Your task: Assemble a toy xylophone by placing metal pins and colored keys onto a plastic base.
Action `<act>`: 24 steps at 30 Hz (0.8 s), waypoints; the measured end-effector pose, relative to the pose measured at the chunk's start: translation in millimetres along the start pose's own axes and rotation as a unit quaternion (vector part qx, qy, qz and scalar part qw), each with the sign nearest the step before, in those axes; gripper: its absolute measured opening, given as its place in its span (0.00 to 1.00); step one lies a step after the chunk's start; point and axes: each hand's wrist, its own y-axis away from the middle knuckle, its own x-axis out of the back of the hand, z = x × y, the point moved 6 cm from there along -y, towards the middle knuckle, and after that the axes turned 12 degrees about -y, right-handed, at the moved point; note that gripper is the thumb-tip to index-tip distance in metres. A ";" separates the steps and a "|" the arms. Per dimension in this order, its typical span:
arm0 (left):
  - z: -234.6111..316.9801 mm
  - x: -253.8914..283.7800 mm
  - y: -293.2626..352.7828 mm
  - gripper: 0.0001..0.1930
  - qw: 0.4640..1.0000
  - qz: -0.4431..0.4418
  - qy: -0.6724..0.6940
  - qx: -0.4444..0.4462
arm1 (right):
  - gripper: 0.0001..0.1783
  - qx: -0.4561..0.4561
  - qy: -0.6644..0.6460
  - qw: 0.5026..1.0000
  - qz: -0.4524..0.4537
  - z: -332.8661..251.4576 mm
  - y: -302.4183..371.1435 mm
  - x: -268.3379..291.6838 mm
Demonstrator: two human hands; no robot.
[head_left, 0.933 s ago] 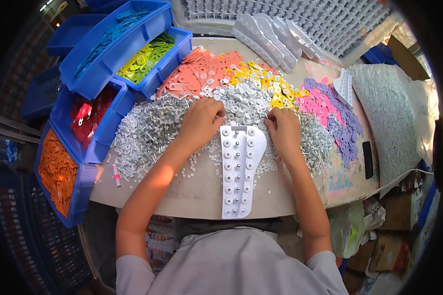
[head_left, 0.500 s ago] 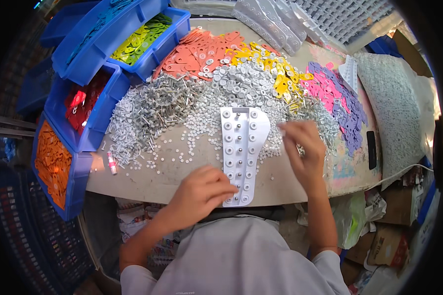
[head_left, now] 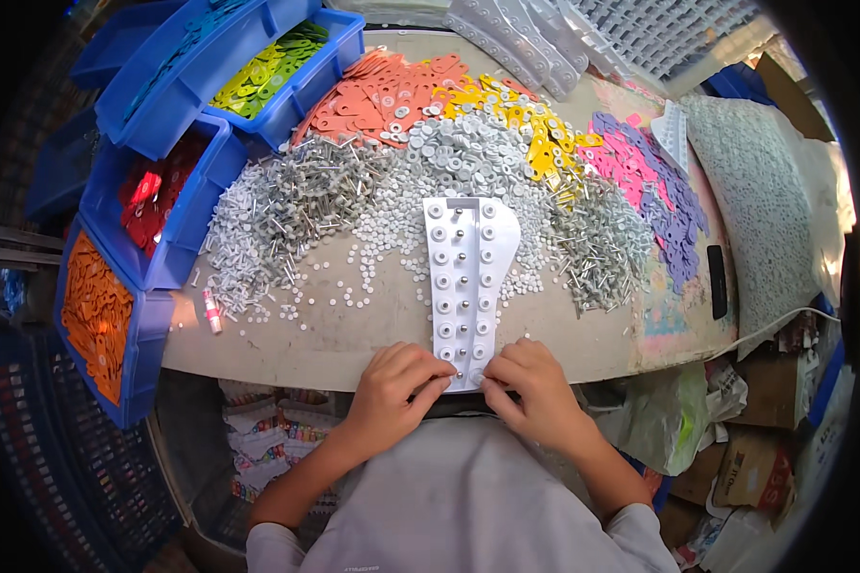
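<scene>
A long white plastic piece point(head_left: 503, 250) with one curved, wider side lies upright in front of me at the table's near edge. White washers point(head_left: 488, 232) sit in a row along each side of it, and small metal pins point(head_left: 463, 281) run down its middle groove. My left hand point(head_left: 388, 393) is closed in a pinch at the lower left corner of the piece. At the lower right corner, my right hand point(head_left: 535, 393) pinches too, with thumb and index fingertip together. Anything between the fingertips of either hand is too small to make out.
Heaped beyond the piece are grey washers point(head_left: 463, 158), metal pins point(head_left: 339, 181), and coral point(head_left: 382, 95), yellow point(head_left: 542, 153), pink point(head_left: 623, 170) and purple tags point(head_left: 677, 239). Blue bins point(head_left: 177, 253) with coloured tags stand at left. A dark flat object point(head_left: 717, 282) lies at right.
My right hand has come down from the washers beside the piece to its lower right corner. My left hand stays near the lower left corner. The view has shifted slightly.
</scene>
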 end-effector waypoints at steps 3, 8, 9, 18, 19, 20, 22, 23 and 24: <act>-0.6 1.3 -1.6 0.05 1.000 -0.001 0.000 0.009 | 0.05 -0.023 0.034 0.999 -0.012 2.8 -3.2 -0.9; 3.6 1.1 3.0 0.07 0.994 0.038 -0.071 -0.072 | 0.08 -0.119 -0.012 0.993 -0.009 9.7 -3.3 -0.6; 6.2 1.0 5.8 0.08 0.989 0.053 -0.094 -0.102 | 0.08 -0.119 -0.013 0.993 -0.010 9.5 -2.0 -3.4; 3.9 -1.0 4.8 0.12 0.986 0.070 -0.087 -0.126 | 0.13 0.073 0.066 0.991 0.090 -0.7 14.6 -13.5; 3.0 -0.4 4.3 0.11 0.988 0.063 -0.071 -0.119 | 0.13 0.073 0.062 0.992 0.087 -1.1 15.1 -12.1; 3.8 0.2 4.6 0.11 0.988 0.065 -0.072 -0.120 | 0.13 0.073 0.057 0.992 0.083 -1.8 15.5 -11.6; 5.3 0.2 4.4 0.11 0.986 0.071 -0.073 -0.128 | 0.12 0.059 0.031 0.995 0.079 -1.2 13.2 -10.4; 5.2 -1.0 4.3 0.11 0.986 0.072 -0.072 -0.129 | 0.11 0.044 0.005 0.996 0.075 0.7 11.3 -9.7; 4.9 -1.9 4.9 0.10 0.987 0.077 -0.069 -0.126 | 0.11 0.044 0.005 0.996 0.075 0.9 10.0 -8.5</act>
